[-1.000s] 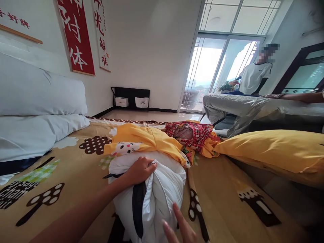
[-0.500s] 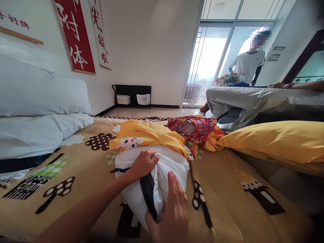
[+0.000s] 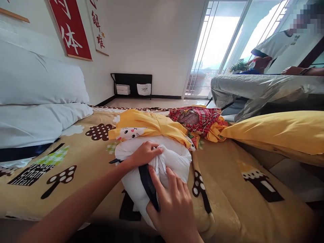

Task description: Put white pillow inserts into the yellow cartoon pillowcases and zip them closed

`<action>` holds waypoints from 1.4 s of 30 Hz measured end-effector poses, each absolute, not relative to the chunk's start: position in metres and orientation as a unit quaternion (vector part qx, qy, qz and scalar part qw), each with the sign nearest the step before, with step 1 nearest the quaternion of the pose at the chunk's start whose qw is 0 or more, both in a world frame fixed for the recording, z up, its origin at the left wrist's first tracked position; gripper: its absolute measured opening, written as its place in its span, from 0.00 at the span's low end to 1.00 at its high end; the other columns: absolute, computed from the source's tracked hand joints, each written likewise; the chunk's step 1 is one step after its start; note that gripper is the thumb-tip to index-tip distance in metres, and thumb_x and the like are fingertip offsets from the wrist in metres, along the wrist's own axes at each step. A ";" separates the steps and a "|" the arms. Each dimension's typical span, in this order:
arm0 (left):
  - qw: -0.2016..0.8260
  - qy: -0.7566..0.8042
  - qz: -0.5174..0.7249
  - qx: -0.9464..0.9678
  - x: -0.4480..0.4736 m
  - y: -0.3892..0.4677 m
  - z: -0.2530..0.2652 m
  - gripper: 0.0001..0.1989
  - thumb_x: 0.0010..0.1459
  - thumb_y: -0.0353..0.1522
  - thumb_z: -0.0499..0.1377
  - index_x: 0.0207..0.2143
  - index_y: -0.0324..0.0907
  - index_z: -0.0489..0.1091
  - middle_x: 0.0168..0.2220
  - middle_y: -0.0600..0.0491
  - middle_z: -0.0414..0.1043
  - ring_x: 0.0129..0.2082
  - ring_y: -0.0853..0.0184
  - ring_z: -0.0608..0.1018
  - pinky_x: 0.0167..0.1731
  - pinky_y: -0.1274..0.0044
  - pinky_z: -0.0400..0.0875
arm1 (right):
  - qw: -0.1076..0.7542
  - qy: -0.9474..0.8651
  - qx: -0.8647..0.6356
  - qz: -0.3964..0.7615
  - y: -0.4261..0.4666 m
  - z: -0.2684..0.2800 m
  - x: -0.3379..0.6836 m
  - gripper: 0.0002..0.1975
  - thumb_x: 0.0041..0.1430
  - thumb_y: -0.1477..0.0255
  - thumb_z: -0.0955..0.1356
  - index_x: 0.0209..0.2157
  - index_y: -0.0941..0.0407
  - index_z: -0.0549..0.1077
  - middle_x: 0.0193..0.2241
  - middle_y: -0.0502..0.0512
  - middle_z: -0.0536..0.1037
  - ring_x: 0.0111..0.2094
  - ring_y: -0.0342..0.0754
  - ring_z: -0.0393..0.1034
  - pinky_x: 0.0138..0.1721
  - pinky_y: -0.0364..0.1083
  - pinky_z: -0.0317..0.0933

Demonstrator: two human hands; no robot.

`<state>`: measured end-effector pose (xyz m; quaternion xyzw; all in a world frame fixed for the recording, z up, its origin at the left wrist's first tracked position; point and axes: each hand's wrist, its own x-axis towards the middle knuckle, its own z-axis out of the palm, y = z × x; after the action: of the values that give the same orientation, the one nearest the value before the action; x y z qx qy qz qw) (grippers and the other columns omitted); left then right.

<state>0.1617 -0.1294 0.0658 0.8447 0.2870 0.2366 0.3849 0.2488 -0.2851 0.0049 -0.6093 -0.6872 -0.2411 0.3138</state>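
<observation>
A puffy white pillow point(image 3: 177, 162) with a dark navy band lies bunched on the bed in front of me. My left hand point(image 3: 146, 154) is closed on its gathered cloth near the top. Lower down, my right hand point(image 3: 174, 202) rests on the pillow with fingers spread, its thumb beside the navy band. Just beyond, a yellow garment point(image 3: 152, 123) with cat faces touches the pillow's far edge. A red plaid cloth point(image 3: 202, 118) lies crumpled behind it to the right.
White pillows point(image 3: 40, 84) are stacked at the left on the brown patterned blanket point(image 3: 96, 175). A yellow cushion point(image 3: 280, 131) sits at the right. Behind it stands a plastic-covered table point(image 3: 253, 82), where a person point(image 3: 275, 47) in a white shirt leans. A black rack point(image 3: 131, 82) stands by the wall.
My right hand has moved up the pillow and turned from edge-on to palm-down, fingers spread over it. My left hand keeps its grip. The person by the window has moved right and nearer.
</observation>
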 end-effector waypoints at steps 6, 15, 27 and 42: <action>0.466 0.272 0.201 0.818 0.158 -0.122 0.069 0.18 0.55 0.45 0.54 0.26 0.37 0.66 0.25 0.57 0.62 0.26 0.72 0.62 0.26 0.80 0.55 | 0.253 -0.689 -0.649 -0.200 -0.281 0.029 0.246 0.26 0.61 0.53 0.61 0.53 0.53 0.72 0.44 0.68 0.73 0.40 0.60 0.71 0.35 0.54 0.66; 0.507 0.274 0.201 0.792 0.159 -0.129 0.074 0.24 0.50 0.48 0.60 0.20 0.40 0.55 0.21 0.60 0.53 0.23 0.74 0.58 0.23 0.80 0.51 | 0.120 -0.660 -0.740 -0.053 -0.246 0.064 0.234 0.11 0.64 0.65 0.62 0.42 0.54 0.73 0.33 0.61 0.76 0.32 0.56 0.73 0.26 0.47 0.58; 0.441 0.338 0.331 0.763 0.161 -0.126 0.056 0.32 0.59 0.55 0.43 0.21 0.38 0.65 0.19 0.55 0.62 0.22 0.71 0.63 0.26 0.77 0.57 | 0.279 -0.696 -0.661 0.013 -0.231 0.043 0.261 0.08 0.61 0.75 0.61 0.42 0.57 0.67 0.34 0.55 0.77 0.37 0.51 0.71 0.33 0.46 0.55; -0.099 0.353 0.326 0.872 0.128 -0.092 0.058 0.05 0.59 0.30 0.53 0.36 0.40 0.68 0.35 0.50 0.69 0.36 0.63 0.72 0.35 0.73 0.66 | 0.393 -0.687 -0.606 0.081 -0.227 0.025 0.271 0.20 0.61 0.77 0.57 0.54 0.56 0.64 0.33 0.54 0.77 0.35 0.50 0.72 0.34 0.46 0.57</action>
<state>0.1278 -0.0915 0.0576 0.8716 0.3526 0.3259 -0.0991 0.2710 -0.2272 0.0252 -0.6058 -0.6872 0.0808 0.3928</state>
